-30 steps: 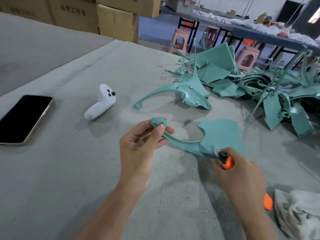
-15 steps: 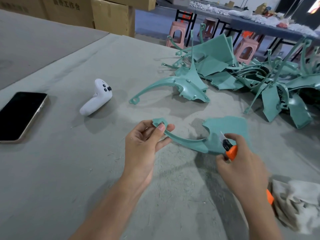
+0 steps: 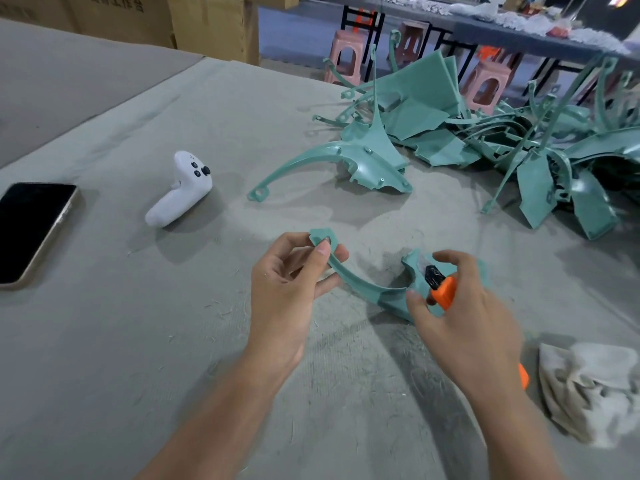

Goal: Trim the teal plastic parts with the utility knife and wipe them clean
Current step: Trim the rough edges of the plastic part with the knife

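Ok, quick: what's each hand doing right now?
Left hand: pinches the narrow end of the curved teal plastic part.
Right hand: grips the orange utility knife, its tip at that part.

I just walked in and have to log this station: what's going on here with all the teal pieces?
A person is trimming a curved teal plastic part above a grey cloth-covered table. Their left hand pinches its narrow looped end. The right hand grips an orange utility knife, its tip at the part's wide end. A pile of teal plastic parts lies at the far right, and a crumpled white cloth sits unused beside the right wrist.
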Tool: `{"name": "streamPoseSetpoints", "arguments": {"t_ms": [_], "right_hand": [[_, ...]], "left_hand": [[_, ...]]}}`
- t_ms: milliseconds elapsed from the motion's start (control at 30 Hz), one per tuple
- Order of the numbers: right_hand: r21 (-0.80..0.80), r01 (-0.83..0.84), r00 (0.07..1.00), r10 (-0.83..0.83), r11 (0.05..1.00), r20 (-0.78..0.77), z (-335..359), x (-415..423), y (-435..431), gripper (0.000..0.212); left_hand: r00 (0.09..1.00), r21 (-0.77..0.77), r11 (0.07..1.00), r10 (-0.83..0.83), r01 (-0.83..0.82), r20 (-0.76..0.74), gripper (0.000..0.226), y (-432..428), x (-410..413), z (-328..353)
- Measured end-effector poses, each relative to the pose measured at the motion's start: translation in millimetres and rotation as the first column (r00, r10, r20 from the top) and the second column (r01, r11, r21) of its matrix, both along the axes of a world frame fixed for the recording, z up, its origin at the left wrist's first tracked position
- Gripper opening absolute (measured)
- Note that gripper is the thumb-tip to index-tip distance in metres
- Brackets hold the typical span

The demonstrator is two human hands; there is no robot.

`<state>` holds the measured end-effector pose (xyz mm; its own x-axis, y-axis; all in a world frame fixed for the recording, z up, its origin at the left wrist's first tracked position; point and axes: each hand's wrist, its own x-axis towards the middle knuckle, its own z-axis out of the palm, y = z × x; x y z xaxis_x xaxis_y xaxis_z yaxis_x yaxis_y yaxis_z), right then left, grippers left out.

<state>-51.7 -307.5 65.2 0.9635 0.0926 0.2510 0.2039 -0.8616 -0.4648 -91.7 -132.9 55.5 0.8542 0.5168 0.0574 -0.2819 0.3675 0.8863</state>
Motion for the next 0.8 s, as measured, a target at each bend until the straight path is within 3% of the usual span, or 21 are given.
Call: {"name": "streamPoseSetpoints", "arguments": {"t_ms": [167, 500, 800], "right_hand": [[-0.003, -0.054, 0.998, 0.054, 0.999, 0.021, -1.0, -2.2, 3.2, 0.047], [-0.002, -0.047, 0.999, 0.047, 0.999, -0.015, -0.5, -2.6, 3.1, 0.047], [-0.276, -0.097, 0.975, 0.035, 0.956, -0.221, -9.5, 3.9, 1.0, 0.054]], "left_hand": [[0.996, 0.088, 0.992, 0.092, -0.093, 0.022, 0.028, -2.6, 1.0, 0.9], [0.958, 0.116, 0.950, 0.287, -0.288, 0.028, 0.010, -6.8, 1.8, 2.2], [0.936, 0.167, 0.921, 0.348, -0.351, 0.050, 0.014, -4.5, 1.0, 3.8]]}}
